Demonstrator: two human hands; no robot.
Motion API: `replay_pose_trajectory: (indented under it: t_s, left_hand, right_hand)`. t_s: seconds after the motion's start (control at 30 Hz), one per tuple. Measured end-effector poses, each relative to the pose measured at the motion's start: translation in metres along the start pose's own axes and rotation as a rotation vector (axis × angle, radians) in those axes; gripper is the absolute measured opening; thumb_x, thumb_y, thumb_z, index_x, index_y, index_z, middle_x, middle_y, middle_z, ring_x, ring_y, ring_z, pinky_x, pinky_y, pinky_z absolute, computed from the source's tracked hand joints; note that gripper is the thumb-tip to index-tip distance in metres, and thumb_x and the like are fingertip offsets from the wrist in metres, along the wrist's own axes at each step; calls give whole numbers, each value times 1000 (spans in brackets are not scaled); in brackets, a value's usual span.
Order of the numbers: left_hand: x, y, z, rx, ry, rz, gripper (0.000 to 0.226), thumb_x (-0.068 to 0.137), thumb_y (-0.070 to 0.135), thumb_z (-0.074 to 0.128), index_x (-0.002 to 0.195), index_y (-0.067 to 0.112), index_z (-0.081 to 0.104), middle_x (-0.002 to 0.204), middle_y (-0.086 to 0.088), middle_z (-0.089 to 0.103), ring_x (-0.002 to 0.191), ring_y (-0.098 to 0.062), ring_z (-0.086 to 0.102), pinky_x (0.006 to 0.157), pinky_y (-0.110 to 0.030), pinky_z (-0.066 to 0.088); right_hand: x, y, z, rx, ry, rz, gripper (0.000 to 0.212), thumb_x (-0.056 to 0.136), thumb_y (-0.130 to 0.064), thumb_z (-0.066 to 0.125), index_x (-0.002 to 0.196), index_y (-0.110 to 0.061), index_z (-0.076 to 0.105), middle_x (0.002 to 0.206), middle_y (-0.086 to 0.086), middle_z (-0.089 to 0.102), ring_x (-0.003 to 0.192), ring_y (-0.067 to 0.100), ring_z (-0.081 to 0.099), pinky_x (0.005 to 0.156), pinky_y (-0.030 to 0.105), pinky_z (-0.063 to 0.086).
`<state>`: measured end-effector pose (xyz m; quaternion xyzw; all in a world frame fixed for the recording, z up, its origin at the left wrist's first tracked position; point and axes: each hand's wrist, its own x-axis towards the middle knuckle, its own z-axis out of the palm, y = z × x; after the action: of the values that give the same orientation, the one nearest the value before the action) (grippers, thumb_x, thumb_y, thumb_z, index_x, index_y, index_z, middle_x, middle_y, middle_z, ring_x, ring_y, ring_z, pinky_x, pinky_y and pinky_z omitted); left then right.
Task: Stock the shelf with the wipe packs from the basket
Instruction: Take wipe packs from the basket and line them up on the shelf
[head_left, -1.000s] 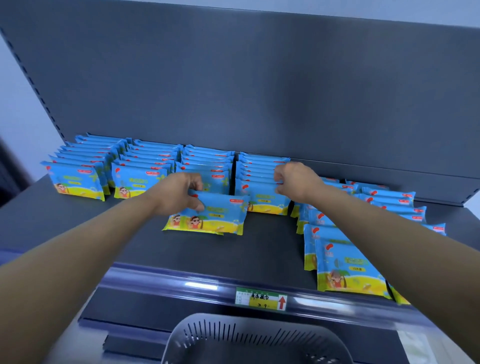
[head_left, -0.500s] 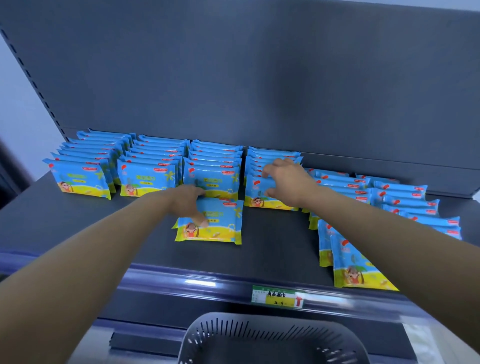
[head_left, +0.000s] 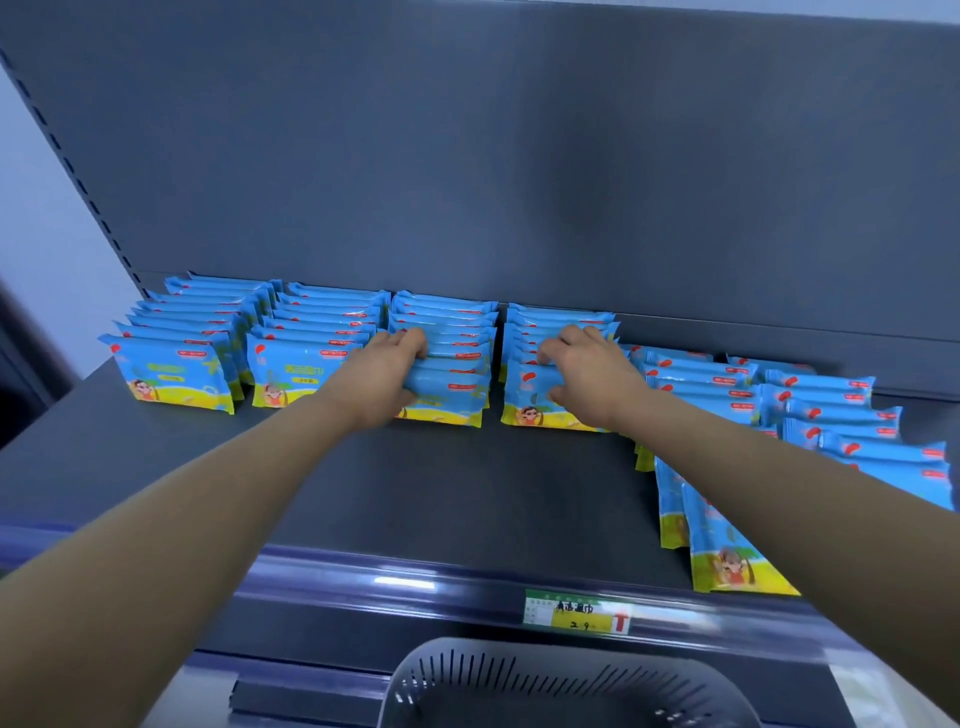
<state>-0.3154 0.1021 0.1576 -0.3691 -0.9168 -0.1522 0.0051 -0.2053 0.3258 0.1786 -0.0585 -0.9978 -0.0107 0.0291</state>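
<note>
**Loose pack now stands at the front of the third row; both hands are on the rows.**
The pack (head_left: 452, 387) that lay flat on the shelf (head_left: 467, 488) half a second ago now stands upright against the third row, gripped by the left hand (head_left: 387, 376). The right hand (head_left: 587, 371) grips the front of the fourth row (head_left: 558, 317). One more pack is judged stocked. The basket (head_left: 519, 670) is cut off at the bottom edge, so its contents cannot be seen, and the right forearm hides part of the right-hand rows (head_left: 831, 410).

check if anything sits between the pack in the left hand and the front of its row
Nothing visible. The left hand holds the wipe pack against the front of the third row from the left; no object shows between them.
</note>
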Motion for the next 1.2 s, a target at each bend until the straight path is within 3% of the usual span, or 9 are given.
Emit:
replay_pose_trajectory:
  t_s: [0.13, 0.27, 0.43, 0.67, 0.97, 1.1, 1.2]
  left_hand:
    - [1, -6, 15, 180, 117, 27, 47, 79, 24, 66, 121, 19, 45, 123, -2, 43, 115, -24, 30, 95, -37, 25]
    - [-1, -11, 14, 181, 173, 4, 53, 75, 36, 70, 123, 26, 51, 128, -5, 36, 118, -26, 29, 96, -43, 28]
    - [3, -5, 16, 85, 117, 34, 52, 84, 20, 64, 133, 16, 46, 125, -7, 44, 114, -27, 32, 98, -42, 34]
    - [-2, -4, 24, 313, 201, 52, 55, 82, 27, 63, 133, 20, 43, 126, -5, 42, 117, -27, 34, 98, -42, 24]
    - [2, -1, 28, 312, 201, 95, 57, 82, 31, 63, 132, 16, 41, 126, -5, 42, 114, -26, 37, 98, -38, 24]
    - [1, 3, 27, 299, 229, 95, 65, 75, 36, 68, 131, 16, 43, 126, -6, 42, 117, -28, 37, 103, -41, 20]
    - [1, 11, 26, 295, 293, 138, 71, 68, 37, 74, 129, 13, 47, 126, -9, 44, 116, -31, 39, 104, -44, 21]
  right_hand:
    - [1, 0, 1, -2, 15, 7, 39, 88, -17, 58, 125, -17, 48, 125, 7, 46, 117, 27, 40, 100, 38, 34]
    - [1, 1, 2, -12, 20, 7, 40, 87, -18, 59, 125, -17, 47, 125, 8, 46, 116, 27, 40, 99, 39, 35]
    - [2, 5, 3, -19, 44, -1, 38, 87, -10, 56, 123, -20, 51, 121, 5, 48, 112, 25, 41, 95, 36, 35]
    - [4, 7, 6, -8, 67, -1, 39, 87, -8, 54, 123, -23, 53, 119, 3, 50, 110, 25, 40, 93, 35, 34]
    - [0, 10, 12, -16, 88, 2, 43, 87, -20, 61, 126, -18, 44, 128, 4, 44, 119, 25, 39, 99, 35, 32]
    - [-4, 17, 7, 116, 127, 7, 34, 89, -21, 57, 121, -16, 50, 126, 4, 50, 120, 24, 41, 100, 36, 32]
    - [-9, 28, 1, 318, 235, 72, 25, 91, -10, 50, 115, -10, 58, 120, 6, 58, 116, 23, 48, 97, 34, 39]
